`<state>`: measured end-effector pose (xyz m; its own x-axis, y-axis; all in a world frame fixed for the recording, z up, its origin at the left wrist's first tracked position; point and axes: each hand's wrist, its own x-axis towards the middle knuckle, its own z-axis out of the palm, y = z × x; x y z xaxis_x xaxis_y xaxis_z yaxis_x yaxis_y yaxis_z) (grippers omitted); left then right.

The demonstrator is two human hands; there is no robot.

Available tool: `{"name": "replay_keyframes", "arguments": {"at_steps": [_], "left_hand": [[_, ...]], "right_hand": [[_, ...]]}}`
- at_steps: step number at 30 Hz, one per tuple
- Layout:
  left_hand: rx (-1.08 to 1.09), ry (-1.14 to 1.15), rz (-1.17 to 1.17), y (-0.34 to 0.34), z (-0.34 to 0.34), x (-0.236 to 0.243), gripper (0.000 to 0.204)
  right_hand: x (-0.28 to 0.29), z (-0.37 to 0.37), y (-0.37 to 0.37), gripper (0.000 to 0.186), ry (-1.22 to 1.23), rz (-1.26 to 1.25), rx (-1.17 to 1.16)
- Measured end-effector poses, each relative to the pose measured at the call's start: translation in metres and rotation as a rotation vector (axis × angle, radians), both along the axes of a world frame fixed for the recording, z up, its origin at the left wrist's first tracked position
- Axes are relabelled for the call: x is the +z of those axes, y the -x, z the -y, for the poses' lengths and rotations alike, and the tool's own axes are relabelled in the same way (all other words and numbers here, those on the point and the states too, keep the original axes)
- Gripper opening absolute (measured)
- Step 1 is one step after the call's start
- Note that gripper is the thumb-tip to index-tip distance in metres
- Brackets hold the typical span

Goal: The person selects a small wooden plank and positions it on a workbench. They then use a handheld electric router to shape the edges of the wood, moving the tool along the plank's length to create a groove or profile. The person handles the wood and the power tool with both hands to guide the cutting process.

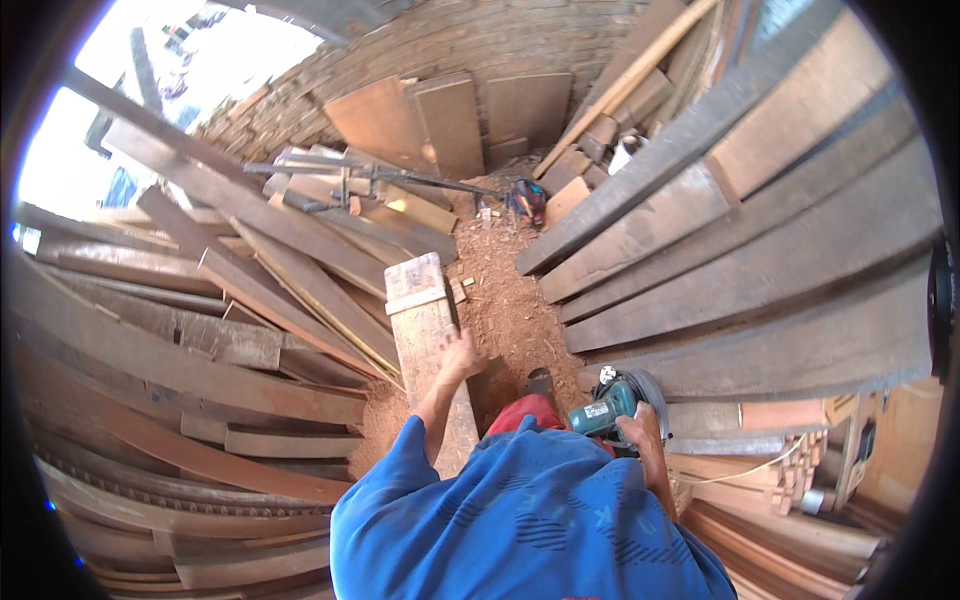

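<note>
My left hand (460,355) is over the right edge of a long narrow wooden bench (415,325), its fingers apart and holding nothing. Whether it touches the wood I cannot tell. A pale wooden strip (416,299) lies across the bench near its far end. On the right, my right hand (642,428) is closed around a green power tool (604,411) with a dark coiled cable (652,390) beside it. The exact kind of tool is not clear. A white plug (608,375) shows at its far side.
Long boards (270,352) are piled on the left, and wide dark planks (740,268) lean on the right. Sawdust (505,285) covers the floor between them. Farther off are a dark metal bar (400,178), a dark red-and-blue bag-like bundle (526,203) and a brick wall (460,45).
</note>
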<state>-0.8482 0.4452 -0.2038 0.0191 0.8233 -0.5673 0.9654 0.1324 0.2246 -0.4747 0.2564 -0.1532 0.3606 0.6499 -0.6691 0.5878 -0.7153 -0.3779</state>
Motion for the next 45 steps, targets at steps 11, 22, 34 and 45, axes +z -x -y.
{"name": "replay_keyframes", "arguments": {"at_steps": [11,22,34,45], "left_hand": [[0.466,0.241,0.016,0.093,0.067,-0.101,0.091],[0.484,0.194,0.363,0.127,0.048,-0.073,0.063],[1.006,-0.294,0.13,0.205,-0.042,-0.079,0.068],[1.003,-0.177,-0.279,0.168,-0.198,-0.129,0.05]], "right_hand": [[0.039,-0.152,0.066,0.04,-0.232,-0.08,0.291],[0.083,-0.278,0.107,0.037,-0.361,-0.266,0.378],[-0.025,-0.439,0.18,0.047,-0.195,-0.009,0.536],[-0.227,-0.597,0.25,0.048,0.098,-0.103,0.47]]}}
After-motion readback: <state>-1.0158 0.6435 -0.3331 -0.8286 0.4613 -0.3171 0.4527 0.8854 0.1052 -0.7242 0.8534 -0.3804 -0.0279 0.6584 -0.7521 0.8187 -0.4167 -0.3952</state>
